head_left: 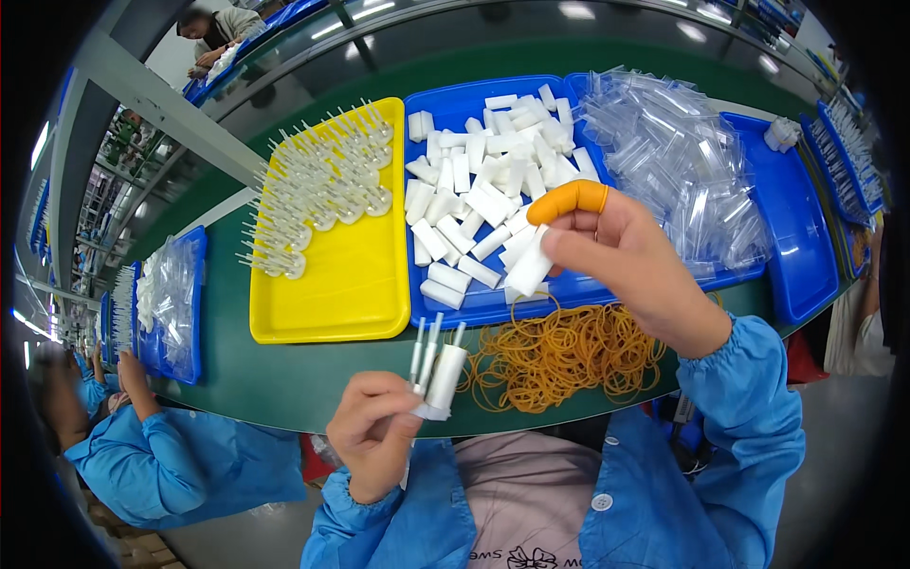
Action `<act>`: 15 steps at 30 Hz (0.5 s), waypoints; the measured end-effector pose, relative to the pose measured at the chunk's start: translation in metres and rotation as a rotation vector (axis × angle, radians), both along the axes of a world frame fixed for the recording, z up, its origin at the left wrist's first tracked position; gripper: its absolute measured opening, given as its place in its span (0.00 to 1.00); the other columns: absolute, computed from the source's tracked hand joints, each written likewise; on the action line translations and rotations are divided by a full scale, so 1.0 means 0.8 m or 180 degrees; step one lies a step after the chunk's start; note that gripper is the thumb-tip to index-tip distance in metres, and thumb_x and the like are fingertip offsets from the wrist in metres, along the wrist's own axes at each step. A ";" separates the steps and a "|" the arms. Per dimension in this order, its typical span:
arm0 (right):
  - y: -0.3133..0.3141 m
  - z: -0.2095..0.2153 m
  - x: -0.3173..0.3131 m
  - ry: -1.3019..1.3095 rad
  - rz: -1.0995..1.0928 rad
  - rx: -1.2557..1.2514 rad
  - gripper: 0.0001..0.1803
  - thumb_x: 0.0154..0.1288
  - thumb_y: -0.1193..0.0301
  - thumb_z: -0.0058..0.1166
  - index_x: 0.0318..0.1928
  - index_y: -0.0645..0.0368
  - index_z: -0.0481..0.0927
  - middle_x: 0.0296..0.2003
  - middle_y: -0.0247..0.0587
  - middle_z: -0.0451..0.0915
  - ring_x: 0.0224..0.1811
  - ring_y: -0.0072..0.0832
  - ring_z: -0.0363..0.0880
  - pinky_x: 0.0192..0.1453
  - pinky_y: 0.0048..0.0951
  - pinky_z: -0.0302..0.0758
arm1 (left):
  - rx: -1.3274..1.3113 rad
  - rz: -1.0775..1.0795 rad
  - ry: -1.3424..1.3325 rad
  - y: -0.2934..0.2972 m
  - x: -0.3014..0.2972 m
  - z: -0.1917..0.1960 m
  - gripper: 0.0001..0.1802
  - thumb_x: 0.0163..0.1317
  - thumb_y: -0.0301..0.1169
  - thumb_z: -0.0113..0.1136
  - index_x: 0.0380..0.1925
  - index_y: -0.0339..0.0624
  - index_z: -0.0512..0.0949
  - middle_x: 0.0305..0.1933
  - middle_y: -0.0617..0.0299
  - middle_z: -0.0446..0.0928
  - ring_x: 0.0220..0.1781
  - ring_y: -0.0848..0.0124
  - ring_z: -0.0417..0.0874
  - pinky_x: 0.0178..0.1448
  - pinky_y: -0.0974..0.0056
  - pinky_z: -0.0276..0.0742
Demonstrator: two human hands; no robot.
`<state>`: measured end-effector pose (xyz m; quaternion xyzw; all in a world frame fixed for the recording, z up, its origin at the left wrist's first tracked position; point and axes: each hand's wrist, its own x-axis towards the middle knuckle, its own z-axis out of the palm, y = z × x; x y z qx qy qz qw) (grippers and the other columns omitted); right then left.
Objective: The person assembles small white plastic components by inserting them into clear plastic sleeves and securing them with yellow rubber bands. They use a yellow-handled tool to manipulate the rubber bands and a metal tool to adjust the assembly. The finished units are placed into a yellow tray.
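My left hand (373,436) is closed on a white pronged part (417,365), held upright near the table's front edge. One prong position carries a white foam piece (447,373), while thin prongs stand bare beside it. Over the middle blue tray (438,316), my right hand (635,256) pinches another white foam piece (531,266) between thumb and fingers. An orange finger cot (569,197) covers one of its fingers. Loose white foam pieces (488,199) fill that tray. Just below my right hand lies a heap of amber rubber bands (569,358).
A yellow tray (327,313) at left holds rows of similar pronged parts (327,180). Clear plastic sleeves (673,161) pile up at right, beside another blue tray (801,266). A co-worker in a blue sleeve (147,460) sits at left, near a blue tray (197,313).
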<state>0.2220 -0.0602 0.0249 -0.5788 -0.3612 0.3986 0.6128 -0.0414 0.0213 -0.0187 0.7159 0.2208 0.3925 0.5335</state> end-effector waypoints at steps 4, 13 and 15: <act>-0.001 -0.013 -0.002 0.1092 -0.0004 -0.0227 0.17 0.60 0.67 0.56 0.47 0.64 0.76 0.36 0.34 0.78 0.36 0.18 0.75 0.44 0.21 0.72 | 0.0501 -0.0392 -0.0037 -0.008 0.019 0.011 0.10 0.47 0.15 0.63 0.31 0.36 0.81 0.35 0.54 0.76 0.37 0.68 0.77 0.39 0.69 0.72; -0.006 -0.017 -0.019 0.1329 0.0366 -0.0319 0.16 0.60 0.67 0.57 0.46 0.63 0.76 0.38 0.35 0.79 0.38 0.18 0.76 0.45 0.19 0.71 | 0.0683 -0.0522 0.0044 -0.011 0.030 0.016 0.11 0.45 0.15 0.64 0.31 0.38 0.82 0.34 0.57 0.78 0.36 0.66 0.77 0.38 0.67 0.72; -0.007 -0.015 -0.016 0.1341 0.0382 -0.0314 0.16 0.60 0.67 0.57 0.45 0.63 0.76 0.37 0.35 0.79 0.38 0.18 0.75 0.44 0.19 0.71 | 0.0632 -0.0633 0.0010 -0.008 0.029 0.014 0.11 0.45 0.15 0.64 0.31 0.38 0.82 0.34 0.57 0.78 0.35 0.66 0.77 0.38 0.67 0.72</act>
